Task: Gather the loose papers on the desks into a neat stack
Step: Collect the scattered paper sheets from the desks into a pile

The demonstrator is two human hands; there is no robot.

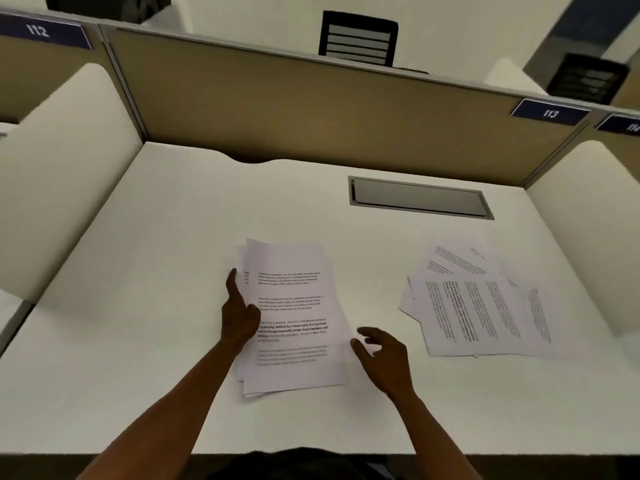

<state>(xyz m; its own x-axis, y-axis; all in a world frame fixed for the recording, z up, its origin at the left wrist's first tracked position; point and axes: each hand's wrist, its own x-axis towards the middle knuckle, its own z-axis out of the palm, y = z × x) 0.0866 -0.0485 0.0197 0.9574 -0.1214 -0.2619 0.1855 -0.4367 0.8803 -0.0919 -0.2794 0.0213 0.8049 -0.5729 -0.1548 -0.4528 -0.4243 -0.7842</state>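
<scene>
So, main risk: the near stack (294, 317) isn't squared yet; sheet edges stick out at its left side and bottom corner. If the left hand (239, 313) pushes sideways against that edge while nothing pins the far side, the top sheets probably slide right and fan out rather than align

Second risk: the scattered pile (481, 306) on the right is splayed, with several sheets at different angles and some rotated relative to the near stack. Dragging it over one-handed would likely shed lower sheets or fold a corner. Merging without turning them first gives a mixed-orientation stack, not neat

Third: the scattered pile's bottom edge looks slightly lifted or creased in one spot; can't tell which. A sweep from that side could catch it

Hands: left hand sits at the left edge of the near stack, fingers extended up along the edge, thumb over the top sheet, so a light pinch on the paper's side. Right hand (381, 355) is just beside the stack's lower right edge, fingers loosely spread and slightly curled, holding nothing; contact with the paper can't be confirmed

Layout: near stack lies flat on the surface (138, 306) between both hands, centre of view. Scattered pile is well apart to the right, beyond the right hand, below the recessed cable hatch (419, 197)
</scene>
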